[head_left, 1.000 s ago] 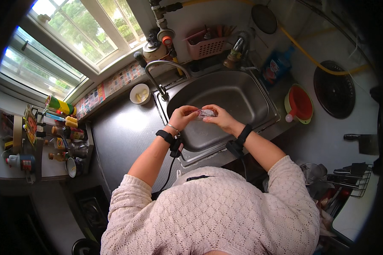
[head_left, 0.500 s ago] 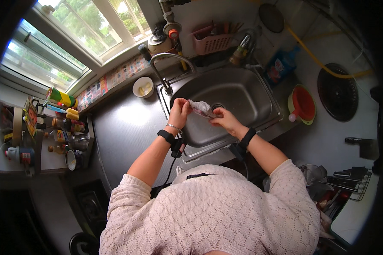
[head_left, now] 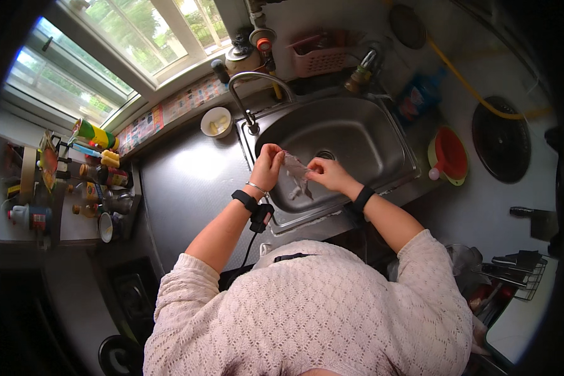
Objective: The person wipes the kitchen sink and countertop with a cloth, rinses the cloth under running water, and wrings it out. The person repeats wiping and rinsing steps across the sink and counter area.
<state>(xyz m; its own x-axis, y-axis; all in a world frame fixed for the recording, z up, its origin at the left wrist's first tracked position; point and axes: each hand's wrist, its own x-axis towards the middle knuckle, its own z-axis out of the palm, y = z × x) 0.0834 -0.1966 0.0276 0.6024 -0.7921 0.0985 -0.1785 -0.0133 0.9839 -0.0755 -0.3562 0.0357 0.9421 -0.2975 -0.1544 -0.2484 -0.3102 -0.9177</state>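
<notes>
Over the near left part of the steel sink (head_left: 357, 116), a limp, thin, whitish-grey piece (head_left: 297, 175) hangs between my hands. Whether it is cloth or a plastic bag I cannot tell. My left hand (head_left: 268, 166) pinches its upper left edge, thumb against fingers. On its other side my right hand (head_left: 332, 175) pinches it with thumb and forefinger. The lower end dangles loose above the basin, tapering to ragged tips. Just beyond stands the curved faucet (head_left: 252, 125) at the sink's left rim. The drain (head_left: 324, 155) shows behind my right hand.
A white bowl (head_left: 209, 128) with pale yellow pieces stands left of the faucet. Right of the sink are a red and green colander (head_left: 450, 153), a black round lid (head_left: 500, 141) and a cleaver (head_left: 539, 220). Bottles and jars (head_left: 103, 188) crowd the left shelf. A pink basket (head_left: 319, 62) hangs behind.
The bunched whitish-grey piece has been spread out and now hangs down between my hands. My right hand has moved slightly left and closer to my left hand.
</notes>
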